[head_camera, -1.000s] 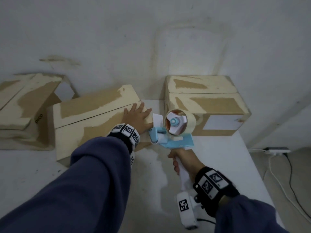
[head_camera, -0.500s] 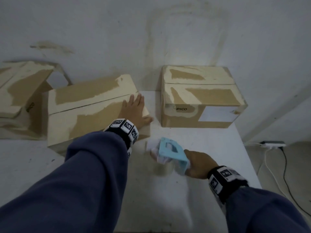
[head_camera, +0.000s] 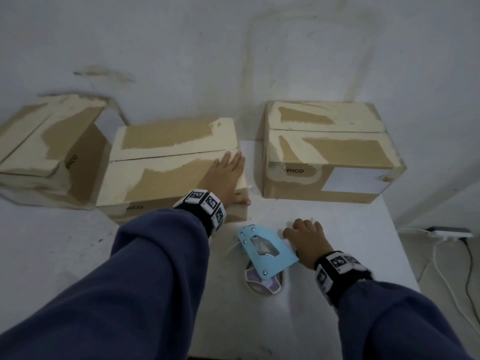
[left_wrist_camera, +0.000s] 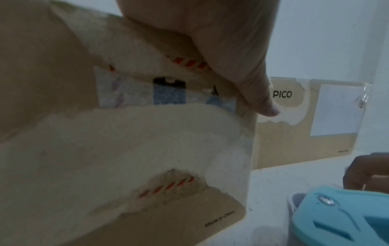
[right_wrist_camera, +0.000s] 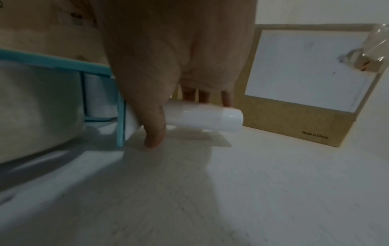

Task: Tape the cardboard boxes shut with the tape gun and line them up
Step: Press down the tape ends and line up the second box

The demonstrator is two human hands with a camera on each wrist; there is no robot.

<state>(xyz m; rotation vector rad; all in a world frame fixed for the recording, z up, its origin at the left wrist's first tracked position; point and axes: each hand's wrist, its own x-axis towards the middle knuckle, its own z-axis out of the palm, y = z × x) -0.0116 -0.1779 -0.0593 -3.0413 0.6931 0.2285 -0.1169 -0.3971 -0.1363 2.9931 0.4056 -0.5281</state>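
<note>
Three cardboard boxes stand along the wall. My left hand (head_camera: 223,175) lies flat on the right end of the middle box (head_camera: 168,162), whose flaps are folded shut, and its thumb (left_wrist_camera: 252,93) hangs over the front edge. The right box (head_camera: 330,152) is closed, with a white label on its front. The left box (head_camera: 44,141) has a raised flap. On the table in front of the middle box, the blue tape gun (head_camera: 265,248) lies on its side, tape roll (head_camera: 262,281) toward me. My right hand (head_camera: 306,237) grips its white handle (right_wrist_camera: 202,118), thumb (right_wrist_camera: 153,126) touching the tabletop.
The white table (head_camera: 337,219) ends just right of the right box. Past that edge a power strip (head_camera: 452,232) and its cables lie on the floor. The grey wall stands close behind the boxes.
My right hand brought the tape gun down from beside the middle box's corner and laid it on its side on the table. My left hand stayed on the box.
</note>
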